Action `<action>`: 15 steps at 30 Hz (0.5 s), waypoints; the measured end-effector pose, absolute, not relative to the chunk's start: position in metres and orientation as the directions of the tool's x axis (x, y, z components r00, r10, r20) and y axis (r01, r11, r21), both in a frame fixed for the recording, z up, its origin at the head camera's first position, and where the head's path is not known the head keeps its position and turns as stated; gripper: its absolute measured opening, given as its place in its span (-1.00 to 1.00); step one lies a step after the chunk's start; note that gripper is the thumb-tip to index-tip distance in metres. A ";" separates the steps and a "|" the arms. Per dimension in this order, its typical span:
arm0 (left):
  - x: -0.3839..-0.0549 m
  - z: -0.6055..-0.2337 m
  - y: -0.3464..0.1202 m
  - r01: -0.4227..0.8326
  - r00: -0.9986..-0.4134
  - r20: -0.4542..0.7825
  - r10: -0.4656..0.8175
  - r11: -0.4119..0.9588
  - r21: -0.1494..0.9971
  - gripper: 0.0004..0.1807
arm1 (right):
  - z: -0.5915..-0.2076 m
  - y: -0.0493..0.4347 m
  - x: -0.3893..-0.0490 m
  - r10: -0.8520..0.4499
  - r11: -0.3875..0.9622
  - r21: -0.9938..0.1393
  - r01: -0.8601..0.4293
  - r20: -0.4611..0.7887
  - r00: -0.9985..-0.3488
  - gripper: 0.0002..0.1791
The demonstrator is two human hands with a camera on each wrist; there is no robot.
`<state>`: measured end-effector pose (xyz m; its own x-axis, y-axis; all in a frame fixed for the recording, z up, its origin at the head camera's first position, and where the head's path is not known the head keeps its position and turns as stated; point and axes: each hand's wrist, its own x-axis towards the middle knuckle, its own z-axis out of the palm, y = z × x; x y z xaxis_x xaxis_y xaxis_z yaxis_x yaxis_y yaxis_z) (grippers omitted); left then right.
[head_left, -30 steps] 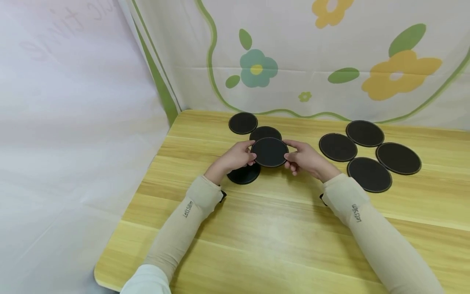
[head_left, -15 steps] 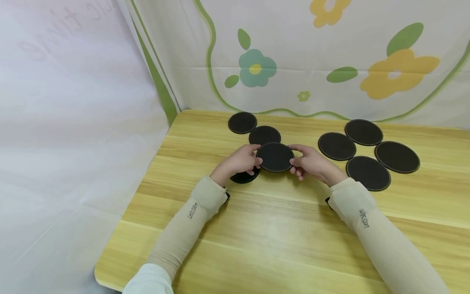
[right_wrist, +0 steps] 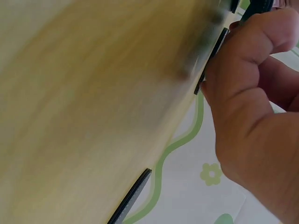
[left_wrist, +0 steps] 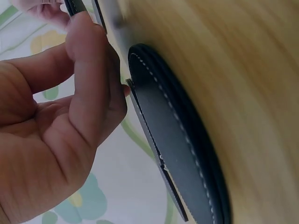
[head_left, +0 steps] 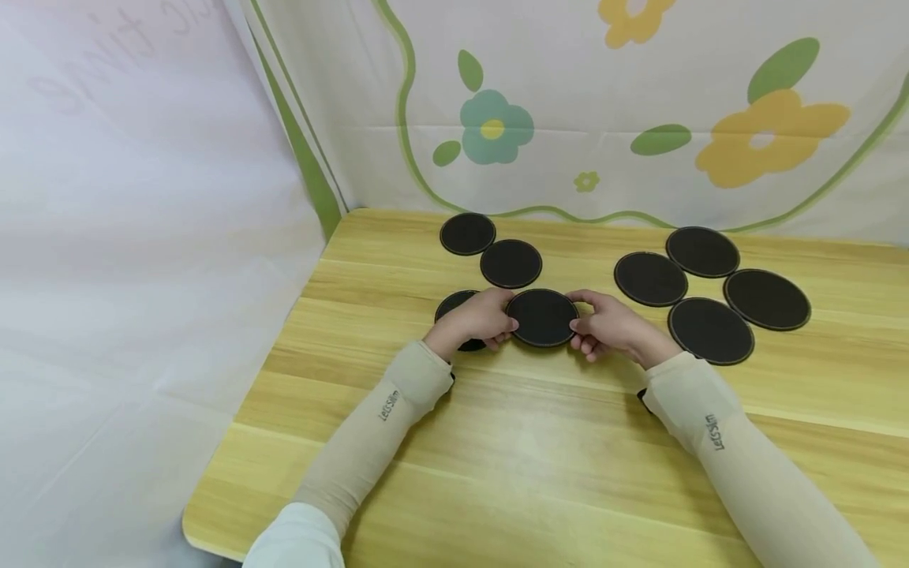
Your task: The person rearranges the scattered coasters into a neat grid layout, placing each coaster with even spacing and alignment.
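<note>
Both hands hold one round black coaster (head_left: 543,318) with a stitched rim, a little above the table. My left hand (head_left: 481,317) pinches its left edge between thumb and fingers, and my right hand (head_left: 609,325) pinches the right edge. Beneath the left hand lies another black coaster (head_left: 451,306), partly covered by that hand; in the left wrist view the stitching of a nearby coaster (left_wrist: 173,135) shows plainly. Behind the held one, two more lie edge to edge, a nearer coaster (head_left: 511,263) and a farther coaster (head_left: 467,234). In the right wrist view the held coaster (right_wrist: 258,7) shows only at the top.
To the right, several flat coasters (head_left: 711,330) form a touching diamond-shaped group on the wooden table (head_left: 540,465). A white flowered cloth (head_left: 568,87) hangs along the table's back edge, and plain white cloth (head_left: 142,315) is beyond its left edge.
Both hands have carried the held coaster toward the front and slightly right, away from the pair behind it. More of the back coaster and of the left one now shows.
</note>
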<state>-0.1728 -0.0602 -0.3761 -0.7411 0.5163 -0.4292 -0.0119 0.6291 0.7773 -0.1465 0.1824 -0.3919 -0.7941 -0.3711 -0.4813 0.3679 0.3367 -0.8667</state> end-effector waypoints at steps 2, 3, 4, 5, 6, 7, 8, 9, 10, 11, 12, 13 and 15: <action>-0.174 -0.377 -0.060 -0.004 -0.734 -0.431 0.524 0.632 0.775 -0.77 | -0.392 0.183 -0.146 -0.370 0.343 -0.864 0.369 -0.485 -0.792 -0.27; -0.174 -0.378 -0.061 -0.003 -0.730 -0.434 0.528 0.633 0.774 -0.74 | -0.392 0.183 -0.146 -0.368 0.348 -0.862 0.369 -0.488 -0.792 -0.28; -0.175 -0.379 -0.062 -0.005 -0.724 -0.441 0.531 0.635 0.772 -0.66 | -0.393 0.183 -0.146 -0.365 0.356 -0.859 0.369 -0.491 -0.791 -0.28; -0.176 -0.379 -0.062 -0.010 -0.719 -0.448 0.531 0.637 0.771 -0.59 | -0.393 0.183 -0.147 -0.360 0.364 -0.855 0.369 -0.495 -0.791 -0.28; -0.177 -0.379 -0.063 -0.013 -0.714 -0.455 0.531 0.640 0.768 -0.52 | -0.393 0.184 -0.147 -0.356 0.373 -0.851 0.369 -0.498 -0.791 -0.28; -0.178 -0.380 -0.064 -0.019 -0.710 -0.464 0.530 0.644 0.765 -0.46 | -0.393 0.184 -0.147 -0.352 0.381 -0.849 0.367 -0.500 -0.791 -0.28; -0.179 -0.380 -0.065 -0.020 -0.710 -0.469 0.525 0.651 0.759 -0.42 | -0.394 0.184 -0.147 -0.347 0.387 -0.845 0.367 -0.503 -0.791 -0.28; -0.180 -0.379 -0.065 -0.021 -0.713 -0.474 0.517 0.660 0.751 -0.39 | -0.394 0.184 -0.147 -0.342 0.395 -0.842 0.368 -0.506 -0.792 -0.28; -0.181 -0.379 -0.066 -0.021 -0.717 -0.479 0.507 0.671 0.741 -0.36 | -0.395 0.185 -0.147 -0.338 0.404 -0.839 0.364 -0.507 -0.793 -0.28; -0.181 -0.379 -0.067 -0.012 -0.725 -0.479 0.495 0.686 0.727 -0.36 | -0.395 0.185 -0.147 -0.334 0.410 -0.837 0.362 -0.508 -0.794 -0.28; -0.182 -0.379 -0.067 0.002 -0.733 -0.478 0.484 0.705 0.709 -0.37 | -0.395 0.185 -0.147 -0.332 0.417 -0.836 0.356 -0.505 -0.797 -0.27; -0.183 -0.378 -0.067 0.016 -0.740 -0.477 0.473 0.722 0.692 -0.37 | -0.396 0.184 -0.147 -0.328 0.424 -0.835 0.350 -0.502 -0.800 -0.27; -0.185 -0.378 -0.067 0.036 -0.747 -0.481 0.460 0.750 0.661 -0.38 | -0.396 0.183 -0.146 -0.315 0.448 -0.829 0.334 -0.496 -0.809 -0.28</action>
